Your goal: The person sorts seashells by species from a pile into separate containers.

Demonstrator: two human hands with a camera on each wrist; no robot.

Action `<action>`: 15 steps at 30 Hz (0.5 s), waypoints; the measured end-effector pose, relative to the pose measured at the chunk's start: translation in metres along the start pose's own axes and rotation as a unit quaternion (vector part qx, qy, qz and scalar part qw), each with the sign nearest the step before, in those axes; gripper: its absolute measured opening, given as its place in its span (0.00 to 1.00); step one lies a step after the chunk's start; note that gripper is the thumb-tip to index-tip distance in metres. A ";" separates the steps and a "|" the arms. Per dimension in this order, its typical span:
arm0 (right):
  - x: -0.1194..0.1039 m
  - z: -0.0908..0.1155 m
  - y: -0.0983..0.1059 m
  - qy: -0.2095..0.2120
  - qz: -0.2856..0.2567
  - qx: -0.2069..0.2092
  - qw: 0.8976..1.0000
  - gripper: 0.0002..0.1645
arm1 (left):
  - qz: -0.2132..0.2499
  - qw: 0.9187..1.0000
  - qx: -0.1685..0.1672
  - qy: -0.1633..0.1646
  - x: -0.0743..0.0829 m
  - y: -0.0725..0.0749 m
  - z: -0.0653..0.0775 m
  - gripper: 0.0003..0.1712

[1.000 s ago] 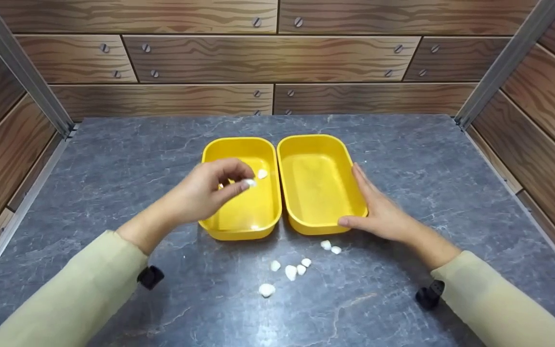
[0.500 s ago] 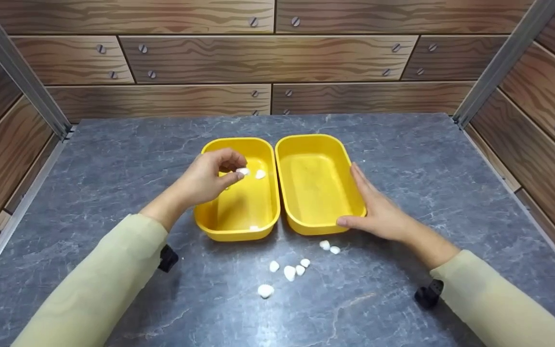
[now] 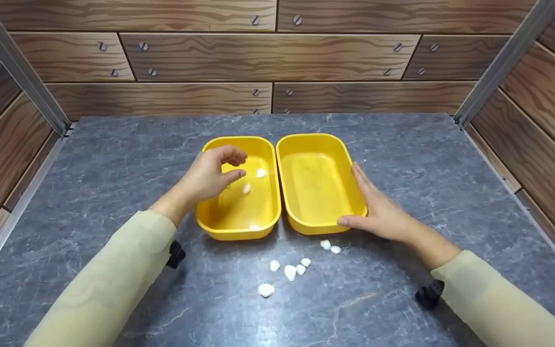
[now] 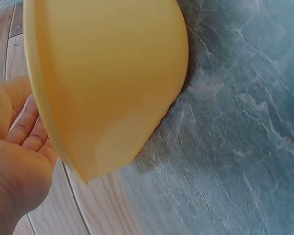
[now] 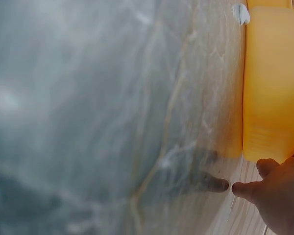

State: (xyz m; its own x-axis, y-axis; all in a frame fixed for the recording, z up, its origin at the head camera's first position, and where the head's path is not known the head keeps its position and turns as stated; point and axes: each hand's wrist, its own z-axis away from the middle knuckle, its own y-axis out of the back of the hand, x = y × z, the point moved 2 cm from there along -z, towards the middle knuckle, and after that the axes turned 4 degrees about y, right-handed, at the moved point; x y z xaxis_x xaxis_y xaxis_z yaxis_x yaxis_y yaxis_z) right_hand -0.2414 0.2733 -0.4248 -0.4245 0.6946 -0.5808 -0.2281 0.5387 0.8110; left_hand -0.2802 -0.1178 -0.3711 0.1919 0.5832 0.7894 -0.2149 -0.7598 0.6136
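Observation:
My left hand (image 3: 212,173) is over the left yellow container (image 3: 239,234), thumb and fingers parted, with nothing between them. A small white pebble (image 3: 246,188) is just below the thumb; whether it touches the container's floor I cannot tell. Another white pebble (image 3: 261,173) lies inside, and a whitish spot near the front wall is unclear. In the left wrist view, the palm shows behind the container's wall (image 4: 108,88). My right hand (image 3: 378,212) rests against the right yellow container (image 3: 313,229), its fairly straight fingers along the right side and the thumb at the front corner.
Several white pebbles (image 3: 290,273) lie on the grey marbled tabletop (image 3: 210,299) in front of the containers, two of them close to the right container. The containers stand side by side. Wood-patterned walls (image 3: 268,58) enclose the table at the back and sides.
My left hand has moved back and slightly left over the left container, then parted its fingers and let go of the pebble, which is now below them. The right hand has stayed put.

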 end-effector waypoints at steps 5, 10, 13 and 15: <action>0.000 0.000 -0.001 0.000 0.001 -0.002 1.000 0.76 | 0.004 1.000 0.014 -0.021 0.010 0.001 0.010 0.14; -0.001 0.001 0.000 -0.001 -0.002 -0.002 1.000 0.75 | 0.021 0.996 0.012 -0.089 0.032 0.000 0.026 0.12; -0.002 0.001 0.001 -0.003 -0.003 -0.002 1.000 0.75 | 0.026 0.990 -0.003 -0.140 0.047 -0.004 0.040 0.12; -0.003 0.001 0.001 -0.004 -0.001 -0.002 1.000 0.75 | 0.026 0.985 -0.018 -0.170 0.057 -0.008 0.051 0.12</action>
State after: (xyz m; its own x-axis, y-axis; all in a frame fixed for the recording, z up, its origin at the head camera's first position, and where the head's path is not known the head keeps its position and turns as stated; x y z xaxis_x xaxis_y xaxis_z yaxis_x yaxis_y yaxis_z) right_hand -0.2398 0.2726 -0.4224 -0.4176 0.6966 -0.5834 -0.2335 0.5383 0.8098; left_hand -0.2186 -0.0933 -0.3319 0.4886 0.4089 0.7708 -0.2654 -0.7719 0.5777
